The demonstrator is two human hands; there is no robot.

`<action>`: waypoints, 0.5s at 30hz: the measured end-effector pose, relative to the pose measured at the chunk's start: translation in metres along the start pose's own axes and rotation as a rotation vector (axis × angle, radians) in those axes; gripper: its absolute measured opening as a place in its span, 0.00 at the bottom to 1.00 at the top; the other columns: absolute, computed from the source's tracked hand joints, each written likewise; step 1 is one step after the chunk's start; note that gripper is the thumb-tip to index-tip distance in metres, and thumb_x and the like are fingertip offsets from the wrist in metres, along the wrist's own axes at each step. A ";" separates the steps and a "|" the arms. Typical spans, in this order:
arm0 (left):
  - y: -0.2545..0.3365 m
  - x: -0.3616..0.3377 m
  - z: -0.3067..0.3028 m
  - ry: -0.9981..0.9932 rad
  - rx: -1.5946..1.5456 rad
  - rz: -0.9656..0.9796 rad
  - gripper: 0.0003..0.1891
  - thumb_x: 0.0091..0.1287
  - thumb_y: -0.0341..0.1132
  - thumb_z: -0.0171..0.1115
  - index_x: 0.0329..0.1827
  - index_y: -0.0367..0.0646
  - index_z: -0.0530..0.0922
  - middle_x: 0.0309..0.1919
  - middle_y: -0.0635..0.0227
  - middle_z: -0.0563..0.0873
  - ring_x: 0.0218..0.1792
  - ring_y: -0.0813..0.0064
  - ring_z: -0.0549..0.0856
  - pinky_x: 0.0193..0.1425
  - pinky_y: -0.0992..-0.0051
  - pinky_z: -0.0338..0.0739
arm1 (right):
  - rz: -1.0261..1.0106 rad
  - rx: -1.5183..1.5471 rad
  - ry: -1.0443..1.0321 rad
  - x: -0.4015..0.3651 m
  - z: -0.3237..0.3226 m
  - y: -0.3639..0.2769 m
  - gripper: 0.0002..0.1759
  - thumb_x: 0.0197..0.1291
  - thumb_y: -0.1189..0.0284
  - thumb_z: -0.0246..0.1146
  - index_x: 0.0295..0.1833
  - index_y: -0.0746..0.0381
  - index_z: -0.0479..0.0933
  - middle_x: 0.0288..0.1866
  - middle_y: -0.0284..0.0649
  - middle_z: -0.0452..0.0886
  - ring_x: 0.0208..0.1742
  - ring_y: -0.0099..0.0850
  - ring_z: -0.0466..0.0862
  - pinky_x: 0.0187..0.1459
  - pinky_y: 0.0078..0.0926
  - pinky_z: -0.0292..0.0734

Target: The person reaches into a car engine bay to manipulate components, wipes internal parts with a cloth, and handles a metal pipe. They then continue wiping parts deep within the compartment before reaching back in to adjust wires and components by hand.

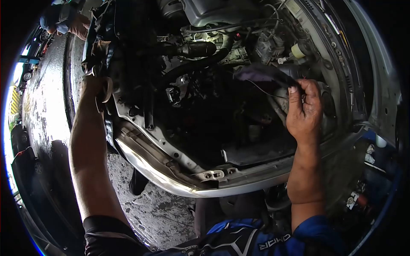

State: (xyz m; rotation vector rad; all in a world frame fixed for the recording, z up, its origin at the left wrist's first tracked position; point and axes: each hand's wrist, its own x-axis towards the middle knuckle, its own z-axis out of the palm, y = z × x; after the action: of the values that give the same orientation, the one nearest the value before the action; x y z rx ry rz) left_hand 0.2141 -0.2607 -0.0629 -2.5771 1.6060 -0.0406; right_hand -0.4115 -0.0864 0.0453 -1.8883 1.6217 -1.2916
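Note:
My right hand point(304, 106) is raised over the right side of an open engine bay. Its thumb and fingers pinch one end of a dark purplish rag point(260, 74), which stretches left across the bay and looks slightly blurred. A thin wire point(258, 87) curves just below the rag. On the far left, my left hand point(95, 85) rests at the front edge of the car, beside a dark cover point(110, 132) draped there. Shadow and the surrounding edge parts hide most of its fingers.
Hoses point(196, 64) and a grey engine cover point(209, 10) fill the upper bay. A silver bumper point(149, 170) curves along the near side. The wet floor point(42, 102) lies to the left, where another person's hand point(79, 26) shows. Several parked cars stand beyond.

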 end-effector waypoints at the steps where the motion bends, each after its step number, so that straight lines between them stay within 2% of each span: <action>1: 0.002 0.000 0.000 -0.022 0.009 -0.004 0.32 0.63 0.65 0.64 0.40 0.38 0.88 0.39 0.47 0.90 0.44 0.51 0.91 0.47 0.54 0.84 | 0.002 -0.001 0.000 0.001 -0.001 0.000 0.08 0.71 0.76 0.62 0.51 0.67 0.75 0.45 0.40 0.77 0.41 0.27 0.79 0.39 0.23 0.75; 4: 0.003 -0.005 -0.009 -0.051 0.052 0.014 0.30 0.64 0.63 0.63 0.43 0.40 0.89 0.44 0.48 0.90 0.48 0.52 0.90 0.49 0.57 0.84 | -0.025 -0.072 0.037 0.003 -0.003 0.000 0.07 0.71 0.75 0.62 0.50 0.66 0.76 0.45 0.40 0.78 0.40 0.28 0.80 0.38 0.23 0.74; 6: 0.025 -0.043 -0.042 0.069 -0.014 0.013 0.31 0.64 0.63 0.63 0.48 0.41 0.88 0.46 0.48 0.90 0.50 0.53 0.90 0.51 0.58 0.84 | 0.000 -0.121 0.010 0.004 -0.002 0.002 0.07 0.70 0.74 0.63 0.49 0.65 0.77 0.42 0.41 0.79 0.39 0.30 0.80 0.37 0.25 0.75; 8: 0.053 -0.074 -0.086 0.195 -0.191 -0.031 0.29 0.68 0.57 0.65 0.62 0.44 0.82 0.54 0.47 0.87 0.56 0.55 0.87 0.54 0.62 0.81 | 0.088 -0.017 -0.044 0.003 -0.003 -0.004 0.07 0.68 0.74 0.64 0.45 0.66 0.76 0.39 0.43 0.79 0.37 0.37 0.80 0.37 0.31 0.75; 10: 0.089 -0.126 -0.105 0.310 -0.713 0.124 0.20 0.71 0.50 0.63 0.50 0.41 0.85 0.42 0.53 0.88 0.43 0.61 0.88 0.48 0.66 0.79 | 0.049 0.042 -0.175 0.005 -0.009 -0.014 0.06 0.64 0.75 0.64 0.41 0.65 0.76 0.36 0.45 0.78 0.36 0.40 0.80 0.38 0.34 0.75; 12: 0.108 -0.144 -0.083 0.393 -0.711 0.667 0.17 0.72 0.46 0.65 0.47 0.39 0.84 0.34 0.64 0.86 0.36 0.72 0.83 0.43 0.72 0.77 | -0.121 0.153 -0.282 0.008 -0.009 -0.015 0.05 0.59 0.75 0.65 0.38 0.65 0.76 0.33 0.45 0.76 0.35 0.42 0.79 0.38 0.37 0.74; 14: 0.186 -0.223 -0.115 -0.148 -1.283 0.560 0.20 0.72 0.49 0.66 0.49 0.38 0.83 0.36 0.68 0.85 0.40 0.74 0.82 0.49 0.71 0.77 | -0.114 0.204 -0.449 0.010 -0.013 -0.021 0.06 0.57 0.76 0.65 0.38 0.65 0.76 0.33 0.45 0.76 0.35 0.43 0.80 0.38 0.38 0.74; 15: 0.208 -0.245 -0.113 -0.422 -1.344 0.697 0.23 0.70 0.50 0.67 0.54 0.37 0.81 0.41 0.68 0.85 0.45 0.74 0.81 0.53 0.70 0.76 | -0.102 0.202 -0.443 0.010 -0.012 -0.023 0.06 0.57 0.76 0.65 0.38 0.65 0.76 0.34 0.45 0.76 0.35 0.44 0.80 0.38 0.37 0.75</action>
State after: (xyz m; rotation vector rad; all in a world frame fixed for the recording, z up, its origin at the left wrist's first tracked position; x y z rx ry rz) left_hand -0.0892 -0.1401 0.0359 -1.9648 2.6777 2.0487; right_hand -0.4077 -0.0847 0.0727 -1.9731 1.1419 -0.9415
